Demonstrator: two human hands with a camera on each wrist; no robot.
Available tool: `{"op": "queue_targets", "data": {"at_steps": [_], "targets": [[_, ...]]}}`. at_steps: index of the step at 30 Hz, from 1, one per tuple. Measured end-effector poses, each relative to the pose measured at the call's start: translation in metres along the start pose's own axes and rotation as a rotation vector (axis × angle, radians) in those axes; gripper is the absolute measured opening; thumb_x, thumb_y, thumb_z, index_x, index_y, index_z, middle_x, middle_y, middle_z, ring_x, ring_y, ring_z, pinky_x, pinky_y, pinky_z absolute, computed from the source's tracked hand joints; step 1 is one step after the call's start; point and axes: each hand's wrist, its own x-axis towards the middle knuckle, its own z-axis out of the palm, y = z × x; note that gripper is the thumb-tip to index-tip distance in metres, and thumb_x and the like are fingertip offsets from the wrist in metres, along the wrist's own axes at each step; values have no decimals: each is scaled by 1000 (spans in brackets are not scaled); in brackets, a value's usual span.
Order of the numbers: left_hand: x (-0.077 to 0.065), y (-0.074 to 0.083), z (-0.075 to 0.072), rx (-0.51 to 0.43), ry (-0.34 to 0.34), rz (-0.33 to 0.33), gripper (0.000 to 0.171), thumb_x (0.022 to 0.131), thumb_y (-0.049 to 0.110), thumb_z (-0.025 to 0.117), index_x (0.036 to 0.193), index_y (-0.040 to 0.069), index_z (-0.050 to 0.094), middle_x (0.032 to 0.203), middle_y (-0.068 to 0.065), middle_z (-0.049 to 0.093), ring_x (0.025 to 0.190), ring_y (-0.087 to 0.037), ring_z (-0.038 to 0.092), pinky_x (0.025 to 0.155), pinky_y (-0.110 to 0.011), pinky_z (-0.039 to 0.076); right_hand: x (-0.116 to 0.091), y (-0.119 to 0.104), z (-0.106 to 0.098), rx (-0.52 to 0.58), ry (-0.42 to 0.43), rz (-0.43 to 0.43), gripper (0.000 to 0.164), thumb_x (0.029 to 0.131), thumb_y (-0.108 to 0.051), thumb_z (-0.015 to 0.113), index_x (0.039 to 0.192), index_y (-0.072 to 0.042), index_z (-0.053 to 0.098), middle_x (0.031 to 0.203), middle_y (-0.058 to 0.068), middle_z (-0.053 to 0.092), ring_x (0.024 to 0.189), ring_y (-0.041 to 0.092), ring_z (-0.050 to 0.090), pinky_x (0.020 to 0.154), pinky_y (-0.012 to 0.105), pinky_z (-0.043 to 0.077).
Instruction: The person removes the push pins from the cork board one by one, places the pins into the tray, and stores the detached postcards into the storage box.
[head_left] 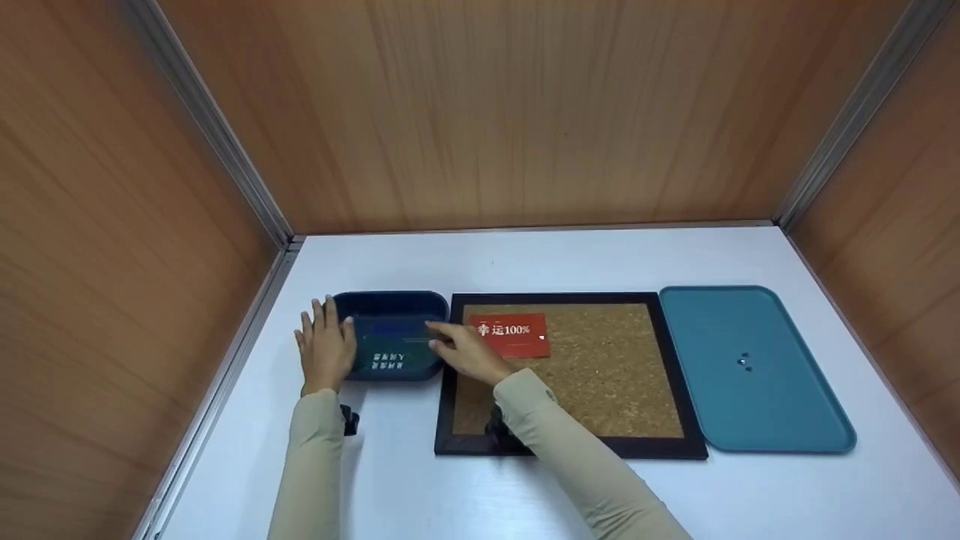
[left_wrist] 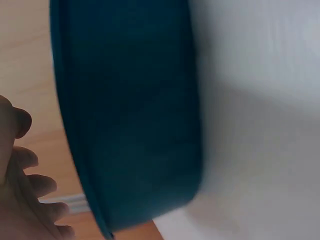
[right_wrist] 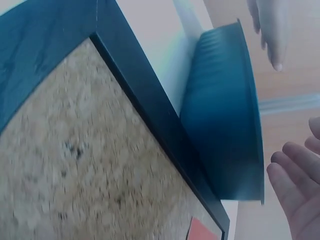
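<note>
A dark blue basin (head_left: 394, 300) stands at the left of the table, with flat cards (head_left: 386, 360) bearing white characters lying inside. My left hand (head_left: 326, 345) is at the basin's left rim, its fingers extended and holding nothing. Over the basin's right side is my right hand (head_left: 465, 349), index finger and thumb reaching inward. In the right wrist view the right hand (right_wrist: 300, 185) shows loosely extended fingers with nothing between them, just beyond the basin's rim. A red card (head_left: 514, 343) with white lettering lies on the framed corkboard (head_left: 600, 375), close to the right hand.
The corkboard's dark frame (head_left: 570, 298) stands right beside the basin. Farther right, a teal tray (head_left: 780, 405) holds several small pin-like pieces (head_left: 743, 362). Wooden panels (head_left: 525, 112) enclose the white table (head_left: 420, 487) at the back and both sides.
</note>
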Motion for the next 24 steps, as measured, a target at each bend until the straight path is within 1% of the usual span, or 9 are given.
{"op": "queue_targets", "data": {"at_steps": [2,7,11,15,17,21,24], "targets": [[2,8,0,10,0,39,62,105,34,32,156,10,7,162,-19,3,148,-41,-5,118,-61,-1,-1,3,-6,24,6,17,44,100,-20,52,142,-8,48,142,11,52,125,22,55,103,37,47],[3,28,3,50,6,130,60,105,37,31,156,12,11,162,-17,4,149,-39,-2,119,-59,1,-5,12,-23,93,56,36,44,99,-16,53,140,-1,48,139,18,54,122,30,57,100,42,49],[1,44,8,73,10,183,59,105,38,30,156,13,13,162,-16,6,149,-38,1,119,-58,4,-8,23,-36,87,116,19,43,98,-14,54,137,3,50,134,22,56,121,33,57,99,45,48],[-1,59,16,78,22,234,57,105,37,31,155,14,17,162,-15,10,149,-37,5,119,-57,7,-12,34,-48,90,160,9,41,97,-10,56,133,8,51,130,26,57,117,36,57,98,47,48],[-3,66,21,80,28,255,56,105,36,33,155,15,18,162,-15,12,149,-36,6,119,-57,7,-15,40,-53,89,171,30,40,97,-10,56,132,9,52,129,27,57,117,36,57,98,48,48],[-7,82,32,88,37,303,55,104,35,34,154,14,23,160,-15,17,149,-37,11,119,-56,11,-22,49,-62,59,190,106,40,97,-14,57,133,5,53,128,22,59,117,33,57,100,47,47],[-9,96,40,102,25,346,54,104,35,34,154,14,25,160,-14,18,148,-36,13,119,-55,14,-27,56,-69,51,210,155,39,97,-15,57,132,2,55,128,19,60,118,31,57,100,46,47]]}}
